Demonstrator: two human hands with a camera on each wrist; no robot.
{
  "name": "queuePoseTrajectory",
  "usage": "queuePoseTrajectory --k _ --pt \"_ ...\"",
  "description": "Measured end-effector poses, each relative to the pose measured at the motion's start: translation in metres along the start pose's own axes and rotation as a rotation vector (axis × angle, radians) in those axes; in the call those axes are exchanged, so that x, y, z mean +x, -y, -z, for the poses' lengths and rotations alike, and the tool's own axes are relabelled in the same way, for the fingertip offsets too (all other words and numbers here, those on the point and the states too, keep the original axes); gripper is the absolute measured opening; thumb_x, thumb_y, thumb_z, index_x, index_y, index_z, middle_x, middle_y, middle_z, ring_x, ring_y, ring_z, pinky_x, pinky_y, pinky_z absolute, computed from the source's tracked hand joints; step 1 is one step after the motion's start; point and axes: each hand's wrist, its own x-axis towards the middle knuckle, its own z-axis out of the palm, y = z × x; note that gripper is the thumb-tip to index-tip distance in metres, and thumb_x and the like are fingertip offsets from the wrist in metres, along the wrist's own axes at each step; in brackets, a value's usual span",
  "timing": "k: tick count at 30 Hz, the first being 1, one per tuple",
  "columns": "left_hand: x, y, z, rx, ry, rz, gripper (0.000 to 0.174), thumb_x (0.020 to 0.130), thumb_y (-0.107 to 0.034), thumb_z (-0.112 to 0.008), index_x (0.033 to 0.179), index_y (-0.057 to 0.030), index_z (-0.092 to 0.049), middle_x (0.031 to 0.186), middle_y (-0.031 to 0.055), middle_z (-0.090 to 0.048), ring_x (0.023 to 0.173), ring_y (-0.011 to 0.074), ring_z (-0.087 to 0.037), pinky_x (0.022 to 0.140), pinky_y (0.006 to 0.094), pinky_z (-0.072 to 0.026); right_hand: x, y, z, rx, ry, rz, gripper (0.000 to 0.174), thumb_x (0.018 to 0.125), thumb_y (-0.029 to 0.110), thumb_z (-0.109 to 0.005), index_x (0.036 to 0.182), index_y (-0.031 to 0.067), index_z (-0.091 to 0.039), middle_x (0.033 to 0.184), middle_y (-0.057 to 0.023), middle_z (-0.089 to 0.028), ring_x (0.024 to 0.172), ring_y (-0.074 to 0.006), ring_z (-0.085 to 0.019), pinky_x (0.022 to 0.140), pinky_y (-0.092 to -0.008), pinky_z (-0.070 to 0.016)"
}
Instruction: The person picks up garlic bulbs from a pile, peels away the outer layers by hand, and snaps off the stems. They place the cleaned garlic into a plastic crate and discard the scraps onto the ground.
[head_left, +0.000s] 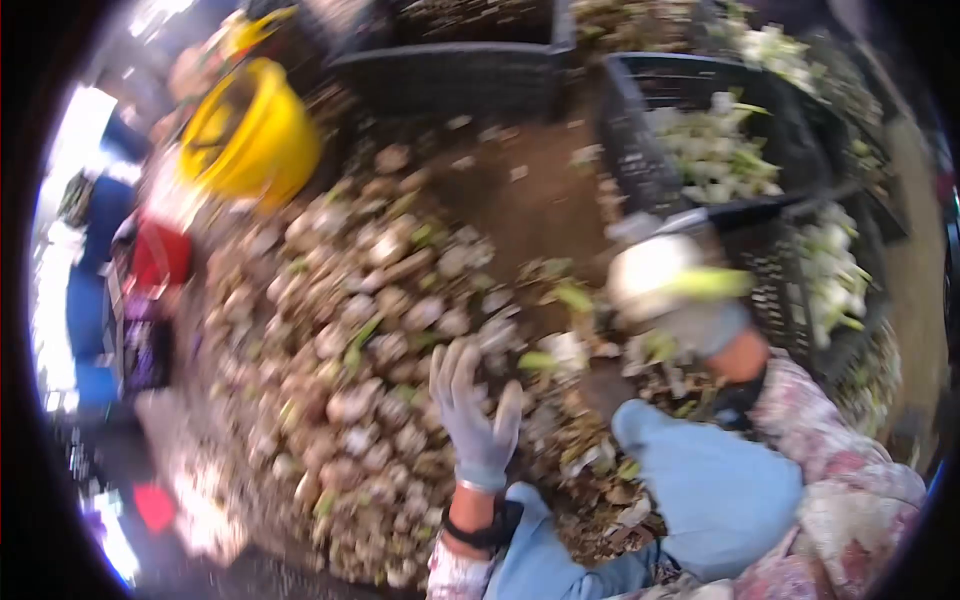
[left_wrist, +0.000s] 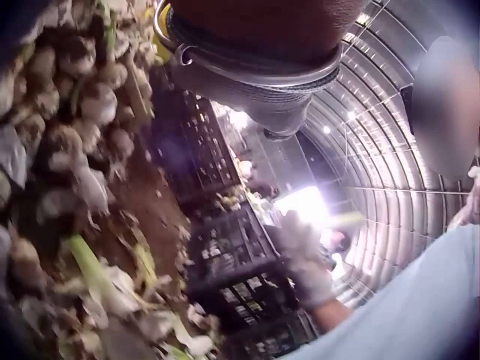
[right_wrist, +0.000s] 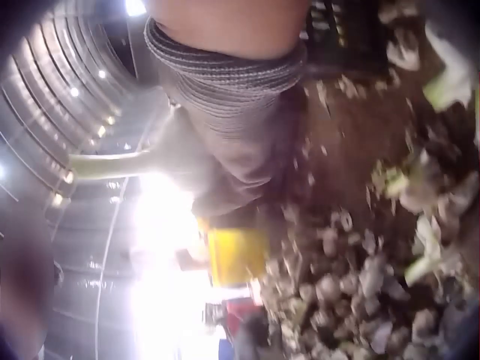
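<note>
The left hand (head_left: 475, 415), in a pale glove, is raised over a large pile of bulbs (head_left: 350, 400) with its fingers extended and nothing in them. At the right, the gloved right hand (head_left: 705, 325) grips a blurred white bulb (head_left: 650, 275) whose green stem (head_left: 712, 282) points right. Behind the bulb, most of the right fingers are hidden. The left wrist view shows the right hand (left_wrist: 304, 259) beside the crates. In the right wrist view the stem (right_wrist: 109, 165) sticks out from the glove (right_wrist: 225, 150).
Black crates with trimmed white-and-green pieces (head_left: 720, 155) stand at the right, and another dark crate (head_left: 450, 80) is at the back. A yellow bucket (head_left: 250, 135) and a red container (head_left: 160, 250) are at the left. Husks and leaves (head_left: 600, 470) lie around the person's legs.
</note>
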Motion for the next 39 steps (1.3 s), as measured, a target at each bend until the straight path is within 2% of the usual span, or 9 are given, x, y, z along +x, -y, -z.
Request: queuePoseTrajectory --k 3,6,11,16,23,27,30,35,39 --pt "0.008 0.051 0.033 0.399 -0.304 0.013 0.054 0.078 -0.019 -0.063 0.125 -0.0008 -0.046 0.128 0.0169 -0.048 0.122 0.0369 -0.039 0.105 0.0459 -0.0268 -0.029 0.089 0.008 1.013 0.291 0.223 0.043 0.093 0.032 -0.043 0.133 0.0157 -0.045 0.123 -0.0061 -0.053 0.100 -0.0178 -0.055 0.084 -0.0343 -0.0450" --pt "0.008 0.103 0.061 0.765 -0.324 0.257 0.068 0.076 -0.026 -0.067 0.133 -0.0021 -0.038 0.132 0.0176 -0.043 0.124 0.0356 -0.036 0.106 0.0446 -0.0282 -0.040 0.068 0.033 0.895 -0.096 0.240 0.051 0.093 0.050 -0.039 0.128 0.0140 -0.050 0.124 -0.0080 -0.056 0.101 -0.0189 -0.057 0.079 -0.0366 -0.0491" --pt "0.005 0.130 0.073 0.920 -0.028 0.773 0.092 0.069 -0.039 -0.074 0.140 -0.0055 -0.025 0.128 0.0185 -0.044 0.116 0.0343 -0.043 0.094 0.0447 -0.0400 0.000 0.004 -0.035 0.603 -0.466 -0.286 0.042 0.087 0.053 -0.052 0.080 0.0123 -0.060 0.076 -0.0078 -0.065 0.068 -0.0228 -0.064 0.056 -0.0347 -0.0536" --pt "-0.006 0.104 0.069 0.747 -0.184 0.363 0.082 0.066 -0.028 -0.074 0.134 -0.0035 -0.036 0.110 0.0179 -0.051 0.100 0.0350 -0.048 0.088 0.0442 -0.0410 0.029 -0.028 -0.102 0.006 0.272 -0.375 0.052 0.083 0.044 -0.062 0.110 0.0005 -0.058 0.099 -0.0091 -0.064 0.083 -0.0168 -0.063 0.073 -0.0297 -0.0512" --pt "0.007 0.016 -0.002 0.493 0.071 0.023 0.079 0.061 -0.024 -0.075 0.128 -0.0002 -0.041 0.108 0.0150 -0.049 0.100 0.0347 -0.047 0.087 0.0432 -0.0404 0.056 -0.074 -0.156 -0.405 0.154 -0.211 0.029 0.087 0.029 -0.064 0.096 0.0020 -0.060 0.086 -0.0001 -0.060 0.082 -0.0078 -0.051 0.073 -0.0257 -0.0438" --pt "0.012 0.004 0.013 0.265 0.149 0.092 0.085 0.062 -0.024 -0.080 0.132 -0.0001 -0.037 0.117 0.0170 -0.047 0.108 0.0328 -0.047 0.092 0.0414 -0.0406 0.047 -0.039 -0.151 -0.132 0.198 -0.252 0.036 0.092 0.040 -0.053 0.090 0.0052 -0.061 0.081 0.0036 -0.056 0.077 -0.0069 -0.047 0.071 -0.0252 -0.0425" --pt "-0.006 0.041 0.000 -0.492 0.167 0.380 0.075 0.067 -0.013 -0.080 0.129 -0.0015 -0.040 0.110 0.0082 -0.053 0.095 0.0151 -0.055 0.082 0.0282 -0.0479 0.050 -0.056 -0.143 -0.175 0.209 -0.150 0.044 0.092 0.048 -0.049 0.093 0.0060 -0.062 0.082 0.0033 -0.055 0.079 -0.0077 -0.048 0.074 -0.0243 -0.0413" --pt "0.007 0.014 0.009 -0.487 -0.047 0.324 0.067 0.064 -0.008 -0.080 0.120 0.0000 -0.044 0.107 0.0087 -0.056 0.090 0.0165 -0.057 0.079 0.0287 -0.0496 0.050 -0.056 -0.154 0.632 0.333 -0.257 0.074 0.088 0.054 -0.048 0.136 -0.0003 -0.033 0.131 -0.0096 -0.046 0.121 -0.0189 -0.044 0.103 -0.0350 -0.0342" --pt "0.016 0.001 0.015 -0.044 -0.069 0.040 0.070 0.062 -0.013 -0.081 0.120 0.0000 -0.045 0.115 0.0166 -0.051 0.104 0.0304 -0.052 0.090 0.0380 -0.0439 0.047 -0.037 -0.165 0.053 0.250 -0.206 0.062 0.090 0.050 -0.050 0.124 -0.0015 -0.047 0.117 -0.0072 -0.055 0.103 -0.0127 -0.052 0.088 -0.0288 -0.0435"
